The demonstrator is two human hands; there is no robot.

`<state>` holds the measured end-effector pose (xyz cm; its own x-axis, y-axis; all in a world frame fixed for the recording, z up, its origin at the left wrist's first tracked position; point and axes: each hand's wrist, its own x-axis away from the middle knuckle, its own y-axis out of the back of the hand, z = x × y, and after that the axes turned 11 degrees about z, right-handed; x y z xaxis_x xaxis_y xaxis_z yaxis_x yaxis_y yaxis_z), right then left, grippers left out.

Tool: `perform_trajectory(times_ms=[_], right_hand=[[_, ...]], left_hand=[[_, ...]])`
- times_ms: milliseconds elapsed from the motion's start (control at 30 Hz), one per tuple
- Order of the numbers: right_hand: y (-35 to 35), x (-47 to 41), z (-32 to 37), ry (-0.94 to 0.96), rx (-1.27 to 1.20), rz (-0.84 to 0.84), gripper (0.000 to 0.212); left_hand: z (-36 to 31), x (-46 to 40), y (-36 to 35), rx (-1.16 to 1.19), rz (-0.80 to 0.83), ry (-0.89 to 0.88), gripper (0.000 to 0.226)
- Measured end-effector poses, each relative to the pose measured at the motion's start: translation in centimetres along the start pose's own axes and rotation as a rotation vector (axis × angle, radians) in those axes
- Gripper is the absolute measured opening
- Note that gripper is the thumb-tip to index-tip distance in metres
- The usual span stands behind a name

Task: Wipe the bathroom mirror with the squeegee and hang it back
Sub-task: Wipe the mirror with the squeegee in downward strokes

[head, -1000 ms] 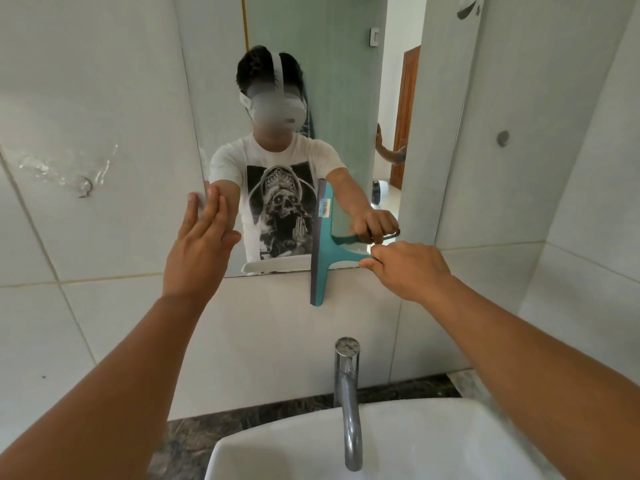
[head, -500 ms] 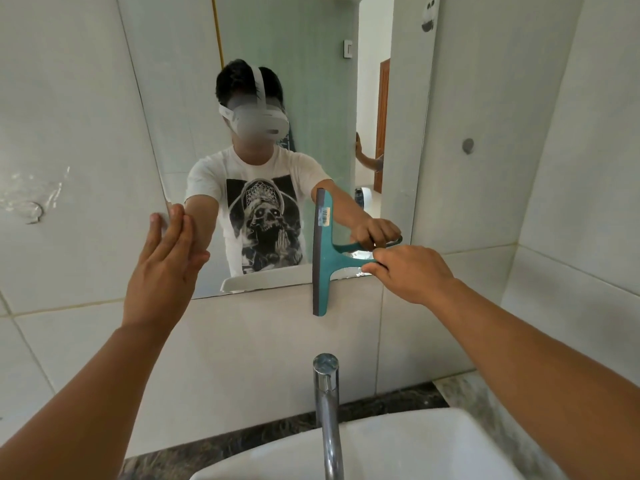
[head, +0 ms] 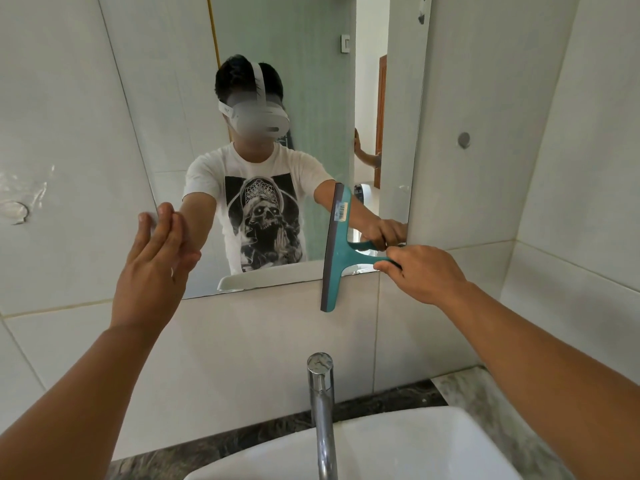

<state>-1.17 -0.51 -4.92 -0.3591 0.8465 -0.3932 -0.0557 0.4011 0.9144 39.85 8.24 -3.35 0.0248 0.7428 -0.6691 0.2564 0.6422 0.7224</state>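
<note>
The teal squeegee [head: 337, 244] stands upright against the lower right part of the mirror [head: 304, 81], its blade running vertically and its lower end hanging past the mirror's bottom edge onto the tile. My right hand [head: 420, 273] is shut on its handle, close to the mirror's right edge. My left hand [head: 156, 258] is flat, fingers straight and together, pressed near the mirror's lower left corner. The mirror reflects a person in a white printed T-shirt and a headset.
A chrome tap [head: 322, 407] rises from the white basin [head: 381, 448] directly below the squeegee. A round wall fitting [head: 464, 139] sits on the tile right of the mirror, torn adhesive residue [head: 17, 206] on the left wall. Dark stone counter [head: 214, 445] surrounds the basin.
The view has shifted, so the mirror and wall fitting sit differently in frame. The squeegee stays near the mirror's lower right edge; both hands keep their hold and contact.
</note>
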Motion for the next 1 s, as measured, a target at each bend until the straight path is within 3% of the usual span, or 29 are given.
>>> perform_trajectory(times_ms=[467, 767, 1000], right_hand=[[-2.9, 1.3, -0.9, -0.07, -0.194, 0.002, 0.049], [-5.4, 5.2, -3.7, -0.236, -0.206, 0.051, 0.044], [-7.4, 6.2, -2.5, -0.284, -0.363, 0.028, 0.046]], left_hand=[[0.2, 0.0, -0.3, -0.003, -0.016, -0.012, 0.06], [0.5, -0.1, -0.9, 0.01, -0.054, -0.021, 0.059], [0.5, -0.1, -0.6, 0.009, -0.045, -0.017, 0.061]])
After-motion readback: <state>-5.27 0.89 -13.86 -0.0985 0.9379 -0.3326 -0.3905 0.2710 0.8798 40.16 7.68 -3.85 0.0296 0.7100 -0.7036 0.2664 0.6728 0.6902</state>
